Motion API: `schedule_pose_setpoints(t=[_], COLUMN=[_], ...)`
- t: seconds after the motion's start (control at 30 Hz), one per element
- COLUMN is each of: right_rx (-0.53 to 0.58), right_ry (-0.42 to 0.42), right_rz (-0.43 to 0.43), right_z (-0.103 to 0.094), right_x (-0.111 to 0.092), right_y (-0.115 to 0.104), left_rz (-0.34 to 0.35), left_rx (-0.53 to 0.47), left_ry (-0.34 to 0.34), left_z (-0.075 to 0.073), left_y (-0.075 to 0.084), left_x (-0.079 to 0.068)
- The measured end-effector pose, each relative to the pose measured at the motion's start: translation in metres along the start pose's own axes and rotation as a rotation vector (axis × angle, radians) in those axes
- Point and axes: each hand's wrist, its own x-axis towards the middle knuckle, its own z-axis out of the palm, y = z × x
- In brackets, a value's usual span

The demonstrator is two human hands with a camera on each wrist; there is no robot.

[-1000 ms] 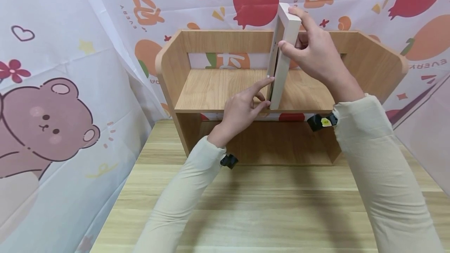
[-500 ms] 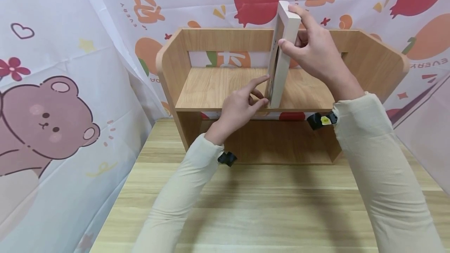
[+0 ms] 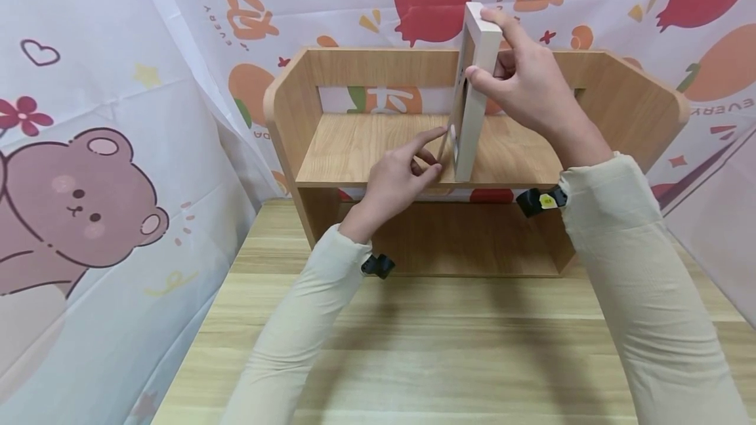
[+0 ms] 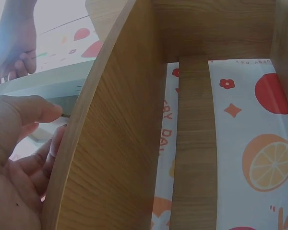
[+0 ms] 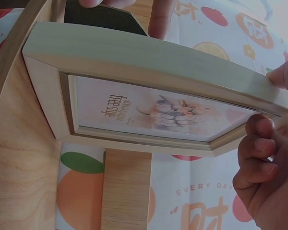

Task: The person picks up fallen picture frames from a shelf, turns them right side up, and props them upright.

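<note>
A pale picture frame (image 3: 476, 110) stands upright on the upper board of the wooden shelf, its narrow edge toward me. My right hand (image 3: 528, 87) grips its upper part, thumb on the near edge and fingers over the top. In the right wrist view, the picture (image 5: 153, 110) behind the front opening shows flowers and "free style" lettering. From the back of the frame a dark stand flap (image 5: 105, 20) juts out to the left. My left hand (image 3: 394, 179) pinches this flap low down, between thumb and fingers.
The two-tier wooden shelf (image 3: 348, 149) has raised side panels and a back rail (image 3: 384, 67). It stands on a wood-grain table (image 3: 461, 353). Printed cloth (image 3: 354, 15) hangs behind it, and another with a bear (image 3: 88, 202) hangs at the left.
My left hand has shifted slightly left, swinging the stand flap away from the back of the frame. The right hand keeps its grip, and the frame stays nearly in place.
</note>
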Motion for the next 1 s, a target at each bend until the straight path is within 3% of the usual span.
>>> schedule_pose_setpoints(t=[1.0], right_rx=[-0.158], right_ry=[-0.087], right_rz=[-0.035], right_z=[0.006], right_x=[0.011], right_y=[-0.015], left_rz=[0.005], left_rx=[0.043], left_ry=[0.093], left_z=[-0.023], left_y=[-0.016], left_x=[-0.007])
